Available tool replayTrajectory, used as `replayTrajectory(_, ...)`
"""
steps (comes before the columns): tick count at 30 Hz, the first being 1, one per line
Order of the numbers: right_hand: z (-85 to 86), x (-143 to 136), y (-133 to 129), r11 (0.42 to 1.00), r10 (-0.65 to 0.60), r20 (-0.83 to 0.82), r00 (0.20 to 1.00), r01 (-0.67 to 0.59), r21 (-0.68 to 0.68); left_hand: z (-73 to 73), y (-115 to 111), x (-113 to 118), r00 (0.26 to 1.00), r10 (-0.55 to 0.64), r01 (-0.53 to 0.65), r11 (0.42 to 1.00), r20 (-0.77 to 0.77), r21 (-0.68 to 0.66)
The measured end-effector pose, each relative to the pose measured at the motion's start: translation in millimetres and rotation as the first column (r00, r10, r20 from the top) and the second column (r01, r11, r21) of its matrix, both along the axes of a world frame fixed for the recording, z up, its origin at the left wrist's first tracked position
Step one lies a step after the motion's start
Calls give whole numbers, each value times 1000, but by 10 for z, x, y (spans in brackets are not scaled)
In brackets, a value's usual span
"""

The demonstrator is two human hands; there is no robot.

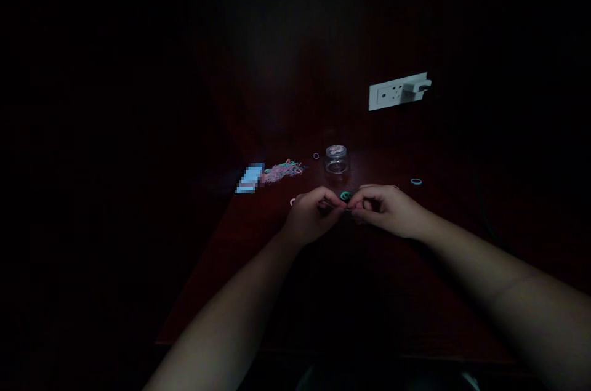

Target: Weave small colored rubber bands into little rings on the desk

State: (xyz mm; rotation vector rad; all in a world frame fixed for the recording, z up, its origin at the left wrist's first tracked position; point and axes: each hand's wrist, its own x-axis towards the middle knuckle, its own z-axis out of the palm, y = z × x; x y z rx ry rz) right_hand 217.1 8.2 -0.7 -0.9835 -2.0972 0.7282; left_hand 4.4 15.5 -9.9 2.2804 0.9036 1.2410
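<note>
Over the dark red table [244, 255], my left hand [311, 213] and my right hand [388, 209] meet fingertip to fingertip. Both are closed in a pinch. Whatever lies between the fingertips is too small and dim to make out. Just behind them shows a green ring-shaped piece [346, 195]. A pink ring [292, 201] peeks out beside my left hand. Farther back stands a clear jar [337, 162] with a patterned lid. To its left lies a loose heap of thin pastel bands [284, 172].
A lit, blurred-out screen [250, 178] lies at the table's left edge beside the heap. One blue ring [416, 181] rests to the right, and a small pale ring [316, 156] sits near the jar. A white wall socket [397, 92] holds a plug. The surroundings are very dark.
</note>
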Motion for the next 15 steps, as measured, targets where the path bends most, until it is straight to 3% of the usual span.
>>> replayTrajectory(9, -28, 17, 22, 998, -2, -33, 999, -1, -62, 3, -8, 13, 1000, -26, 27, 999, 12, -38)
replayTrajectory(15, 17, 14, -4, 999, -10, 42, 999, 8, 47, 15, -22, 24, 998, -60, 60, 998, -21, -14)
